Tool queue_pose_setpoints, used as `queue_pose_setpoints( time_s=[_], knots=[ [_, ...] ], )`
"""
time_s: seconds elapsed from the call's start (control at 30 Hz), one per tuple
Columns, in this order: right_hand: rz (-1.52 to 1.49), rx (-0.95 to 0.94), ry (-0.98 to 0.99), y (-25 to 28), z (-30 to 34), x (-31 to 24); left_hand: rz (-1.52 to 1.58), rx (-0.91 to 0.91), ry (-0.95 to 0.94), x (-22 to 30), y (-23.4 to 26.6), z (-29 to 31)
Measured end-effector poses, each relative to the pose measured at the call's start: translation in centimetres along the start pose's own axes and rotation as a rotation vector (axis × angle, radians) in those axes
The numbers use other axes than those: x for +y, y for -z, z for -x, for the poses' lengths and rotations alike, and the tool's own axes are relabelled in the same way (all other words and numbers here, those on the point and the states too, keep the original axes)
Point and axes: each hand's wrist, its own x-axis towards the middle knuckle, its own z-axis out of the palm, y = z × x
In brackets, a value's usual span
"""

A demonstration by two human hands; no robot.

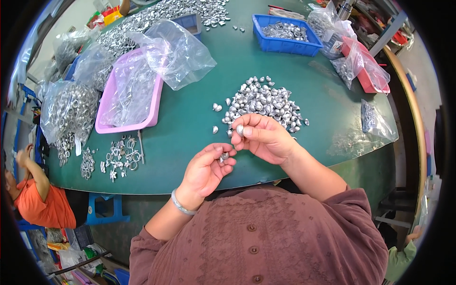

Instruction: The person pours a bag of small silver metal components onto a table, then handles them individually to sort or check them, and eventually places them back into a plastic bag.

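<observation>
My left hand [207, 168] pinches a small silver metal piece [224, 156] between thumb and fingers, just above the green table's near edge. My right hand [262, 137] holds another small silver piece [240, 129] at its fingertips, close beside the left hand. Right behind both hands lies a heap of small silver metal pieces [263, 101] on the green table [190, 114]. A few loose pieces [216, 107] lie to the left of the heap.
A pink tray [105, 111] lined with a clear bag sits at left, with bags of metal rings [66, 111] beside it. Silver ring parts [118, 156] lie near the front edge. A blue bin [285, 45] and red tray [368, 80] stand far right. A person in orange [40, 199] sits at left.
</observation>
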Motion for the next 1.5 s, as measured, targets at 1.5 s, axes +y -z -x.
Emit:
queue_pose_setpoints(
  time_s=[1.5],
  knots=[
    [0.556, -0.006, 0.011, -4.3, 0.6, 0.5, 0.023, 0.030, -0.015, 1.1, -3.0, 2.5]
  ],
)
